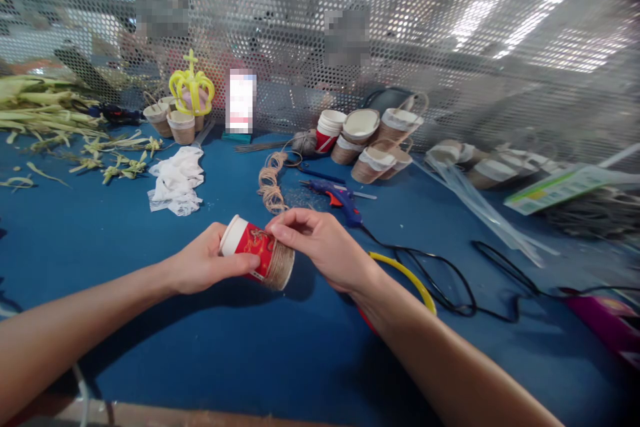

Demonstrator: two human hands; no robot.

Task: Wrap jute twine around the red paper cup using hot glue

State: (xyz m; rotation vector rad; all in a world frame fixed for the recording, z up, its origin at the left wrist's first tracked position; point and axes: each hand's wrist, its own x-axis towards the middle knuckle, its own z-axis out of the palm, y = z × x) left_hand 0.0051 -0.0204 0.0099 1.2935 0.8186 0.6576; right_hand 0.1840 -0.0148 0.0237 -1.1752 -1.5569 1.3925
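Note:
My left hand [203, 260] is closed around a red and white paper cup [253, 247], which lies tilted on its side in the air above the blue table. Twine [281, 265] is wound in rows around the cup's lower end, at the right. At the edge of these windings, my right hand [320, 240] pinches with thumb and forefinger, seemingly on the twine; its other fingers curl behind. A loose coil of twine [271, 181] rests just beyond the cup. Beside it lies a blue glue gun [336, 197] with an orange trigger.
Twine-wrapped cups [373, 163] and a stack of paper cups [330, 128] stand at the back. White lace [179, 177] lies left, near dried plant strips [45, 107]. Glue sticks [490, 213], a black cord [455, 280] and scissors-like yellow handle [410, 277] are right. A perforated metal screen [280, 33] closes the rear.

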